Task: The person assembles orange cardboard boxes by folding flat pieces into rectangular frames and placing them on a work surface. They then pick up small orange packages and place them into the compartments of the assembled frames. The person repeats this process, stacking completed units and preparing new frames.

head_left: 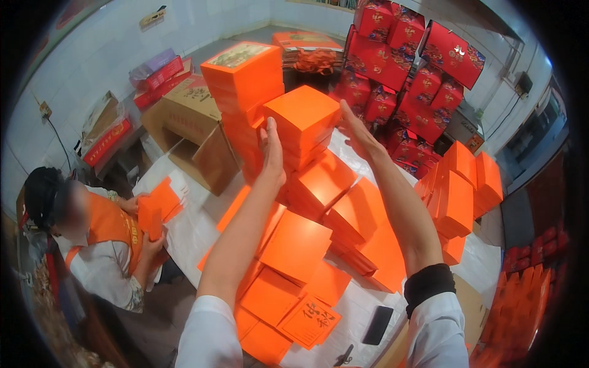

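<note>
A stack of plain orange boxes (304,116) rises at the middle of the table, between my two hands. My left hand (272,152) lies along the left side of this stack, fingers stretched upward. My right hand (361,132) is beside its right side, fingers stretched out and the fingertips close to the top box's corner; whether they touch cannot be made out. Just behind on the left stands a taller orange box stack (242,80) with a patterned lid on top. Flat orange card pieces (294,245) lie overlapped below my forearms, one with dark writing (310,320).
At left a co-worker (101,236) in an orange vest holds orange card pieces (153,211). A cardboard carton (211,156) sits beyond. Red gift boxes (383,61) pile up behind. More orange boxes (454,196) stand right. A black phone (377,325) lies near the table's front.
</note>
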`<state>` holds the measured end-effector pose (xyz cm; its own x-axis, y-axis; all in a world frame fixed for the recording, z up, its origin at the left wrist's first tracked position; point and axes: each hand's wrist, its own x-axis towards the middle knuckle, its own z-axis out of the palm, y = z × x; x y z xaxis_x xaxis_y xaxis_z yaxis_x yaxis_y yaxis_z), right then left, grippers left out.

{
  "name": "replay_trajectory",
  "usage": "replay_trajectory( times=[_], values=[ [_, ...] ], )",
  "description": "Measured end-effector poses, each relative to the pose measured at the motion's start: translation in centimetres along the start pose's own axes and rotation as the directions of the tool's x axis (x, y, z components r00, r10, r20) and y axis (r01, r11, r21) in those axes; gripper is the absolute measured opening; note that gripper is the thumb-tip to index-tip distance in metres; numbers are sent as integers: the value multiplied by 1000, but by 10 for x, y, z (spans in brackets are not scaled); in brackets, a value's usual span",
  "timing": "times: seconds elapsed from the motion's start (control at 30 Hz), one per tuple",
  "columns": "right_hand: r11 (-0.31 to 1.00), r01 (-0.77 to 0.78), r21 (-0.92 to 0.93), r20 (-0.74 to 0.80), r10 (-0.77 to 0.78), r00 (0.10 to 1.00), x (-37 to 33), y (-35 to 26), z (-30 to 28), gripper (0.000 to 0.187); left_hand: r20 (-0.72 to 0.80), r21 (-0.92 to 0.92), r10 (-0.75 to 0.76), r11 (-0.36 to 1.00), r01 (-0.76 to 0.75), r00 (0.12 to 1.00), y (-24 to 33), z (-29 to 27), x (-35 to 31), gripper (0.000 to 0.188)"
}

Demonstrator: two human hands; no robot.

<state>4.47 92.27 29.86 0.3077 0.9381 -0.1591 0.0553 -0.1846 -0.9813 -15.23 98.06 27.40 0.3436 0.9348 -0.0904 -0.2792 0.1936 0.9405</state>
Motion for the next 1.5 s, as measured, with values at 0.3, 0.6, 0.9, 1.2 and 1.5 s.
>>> replay_trajectory(
  times=[0.3,0.6,0.9,1.2,1.5],
  values=[
    [928,89,362,-74,-67,995,-51,19,25,64,17,251,169,953,-168,986,5,19,-36,80],
    [128,233,964,-222,-100,970,-296,84,9,39,688,-13,721,124,-992,81,-46,61,-262,91],
    [60,401,914,-405,175,897,-608,202,-12,39,940,289,-239,936,-200,243,-134,112,-488,117],
    [-31,403,915,-363,378,852,-838,290,-43,40,791,465,-570,796,387,221,-223,151,-681,105],
    [741,480,469,-875,462,142,-966,324,-128,53,638,502,-699,696,514,323,-230,169,-758,80]
  ],
)
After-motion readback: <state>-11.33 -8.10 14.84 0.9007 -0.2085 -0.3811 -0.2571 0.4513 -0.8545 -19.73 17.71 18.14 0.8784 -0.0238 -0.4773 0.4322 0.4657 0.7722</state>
